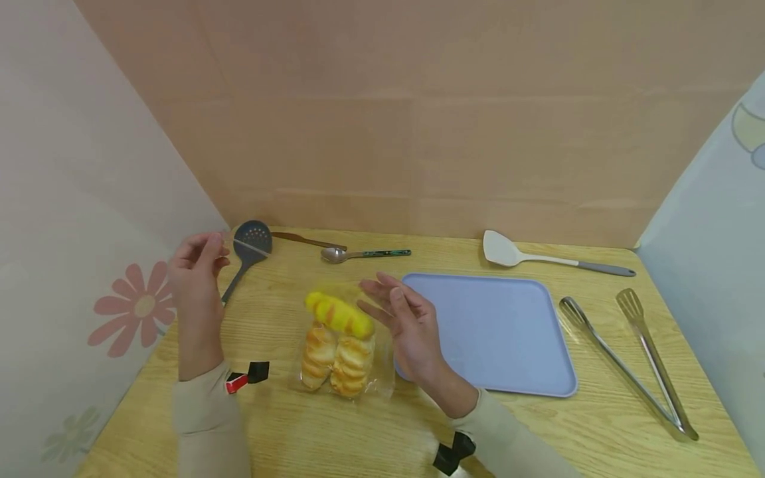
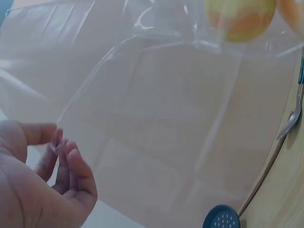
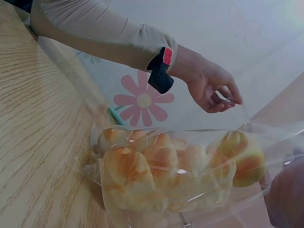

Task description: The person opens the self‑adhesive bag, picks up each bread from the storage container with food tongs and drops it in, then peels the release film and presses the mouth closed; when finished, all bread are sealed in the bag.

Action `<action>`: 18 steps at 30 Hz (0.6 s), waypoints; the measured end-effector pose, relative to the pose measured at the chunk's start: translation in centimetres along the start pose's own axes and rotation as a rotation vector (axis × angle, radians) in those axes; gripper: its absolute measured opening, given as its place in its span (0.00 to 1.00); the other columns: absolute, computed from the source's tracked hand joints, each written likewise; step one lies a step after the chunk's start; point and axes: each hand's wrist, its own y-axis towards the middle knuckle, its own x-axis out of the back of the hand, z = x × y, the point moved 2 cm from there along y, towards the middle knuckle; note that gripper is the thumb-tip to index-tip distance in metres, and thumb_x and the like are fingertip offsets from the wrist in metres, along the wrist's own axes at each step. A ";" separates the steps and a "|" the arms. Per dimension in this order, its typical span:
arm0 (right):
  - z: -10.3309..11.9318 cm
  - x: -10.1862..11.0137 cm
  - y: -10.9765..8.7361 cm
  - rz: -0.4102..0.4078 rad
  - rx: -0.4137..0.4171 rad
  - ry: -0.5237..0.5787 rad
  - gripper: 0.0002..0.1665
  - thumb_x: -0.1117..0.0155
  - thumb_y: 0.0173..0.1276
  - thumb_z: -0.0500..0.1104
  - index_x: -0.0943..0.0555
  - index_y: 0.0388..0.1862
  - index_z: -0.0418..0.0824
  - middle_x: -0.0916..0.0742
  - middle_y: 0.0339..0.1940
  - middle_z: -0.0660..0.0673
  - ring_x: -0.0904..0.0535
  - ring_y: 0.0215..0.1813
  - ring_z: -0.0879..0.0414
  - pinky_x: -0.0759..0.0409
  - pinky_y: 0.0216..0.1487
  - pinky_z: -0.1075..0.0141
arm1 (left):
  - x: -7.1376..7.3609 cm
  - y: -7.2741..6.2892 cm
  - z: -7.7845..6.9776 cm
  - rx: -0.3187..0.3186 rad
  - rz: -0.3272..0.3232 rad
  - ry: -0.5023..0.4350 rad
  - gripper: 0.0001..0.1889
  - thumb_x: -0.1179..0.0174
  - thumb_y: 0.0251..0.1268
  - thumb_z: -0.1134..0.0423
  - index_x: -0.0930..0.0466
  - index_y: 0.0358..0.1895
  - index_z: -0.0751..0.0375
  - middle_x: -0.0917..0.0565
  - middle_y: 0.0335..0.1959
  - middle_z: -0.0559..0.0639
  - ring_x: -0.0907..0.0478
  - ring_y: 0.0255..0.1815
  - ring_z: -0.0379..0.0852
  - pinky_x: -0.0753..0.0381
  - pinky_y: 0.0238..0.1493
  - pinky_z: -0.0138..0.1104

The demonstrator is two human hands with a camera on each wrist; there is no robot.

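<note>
A clear plastic bag (image 3: 156, 166) stands upright on the table, holding two golden bread rolls (image 1: 348, 365) with a yellow bread roll (image 1: 339, 314) above them. Up to the left, my left hand (image 1: 200, 275) pinches the end of a thin clear plastic strip (image 2: 88, 80) between thumb and fingertips. The strip runs from those fingertips toward the top of the bag. My right hand (image 1: 412, 325) is at the bag's upper right, thumb near its fingers, pinching the see-through edge of the plastic. Much of this hand is outside the right wrist view.
Behind the left hand lies a dark skimmer (image 1: 252, 240), with a brown knife (image 1: 307, 240) and a spoon (image 1: 335, 255) along the back. A light blue tray (image 1: 496, 332) sits right of the bag. Farther right are a white turner (image 1: 502, 249) and metal tongs (image 1: 654, 358).
</note>
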 end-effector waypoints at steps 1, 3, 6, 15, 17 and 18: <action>0.0 0.0 0.0 0.000 -0.003 0.002 0.21 0.50 0.94 0.42 0.12 0.70 0.54 0.08 0.63 0.51 0.13 0.70 0.52 0.16 0.72 0.44 | 0.3 0.2 0.0 0.018 -0.041 -0.031 0.08 0.32 0.78 0.74 0.11 0.36 0.64 0.15 0.30 0.49 0.20 0.30 0.41 0.17 0.34 0.26; 0.0 0.0 0.0 0.003 -0.004 0.001 0.21 0.50 0.94 0.42 0.12 0.70 0.54 0.08 0.63 0.51 0.13 0.70 0.52 0.16 0.72 0.44 | 0.8 0.4 0.0 0.050 -0.115 -0.089 0.07 0.32 0.78 0.72 0.13 0.36 0.65 0.16 0.30 0.50 0.21 0.30 0.42 0.18 0.32 0.26; -0.1 0.1 0.0 0.012 0.005 -0.008 0.22 0.51 0.94 0.42 0.13 0.70 0.54 0.08 0.63 0.50 0.13 0.70 0.52 0.16 0.71 0.44 | 1.4 0.8 0.2 0.080 -0.185 -0.157 0.08 0.36 0.81 0.72 0.17 0.37 0.66 0.19 0.29 0.51 0.23 0.30 0.44 0.21 0.32 0.26; -0.2 0.0 -0.2 -0.008 -0.031 -0.061 0.20 0.48 0.93 0.46 0.11 0.68 0.58 0.08 0.64 0.53 0.14 0.70 0.54 0.15 0.71 0.47 | 1.9 1.1 0.7 0.130 -0.292 -0.399 0.06 0.44 0.88 0.69 0.28 0.47 0.68 0.18 0.41 0.58 0.18 0.38 0.51 0.11 0.38 0.33; -0.1 0.0 -0.2 -0.039 -0.055 -0.090 0.19 0.46 0.93 0.49 0.11 0.66 0.60 0.08 0.63 0.55 0.13 0.70 0.56 0.14 0.71 0.50 | 2.2 1.2 0.8 0.085 -0.247 -0.316 0.05 0.42 0.87 0.70 0.29 0.47 0.67 0.14 0.40 0.58 0.13 0.37 0.50 0.08 0.41 0.34; 0.0 0.0 -0.2 -0.052 -0.064 -0.099 0.18 0.46 0.92 0.50 0.10 0.65 0.61 0.08 0.63 0.55 0.13 0.69 0.56 0.14 0.71 0.50 | 2.2 1.2 1.0 0.065 -0.209 -0.247 0.05 0.42 0.86 0.71 0.28 0.46 0.66 0.12 0.38 0.58 0.12 0.36 0.50 0.07 0.42 0.34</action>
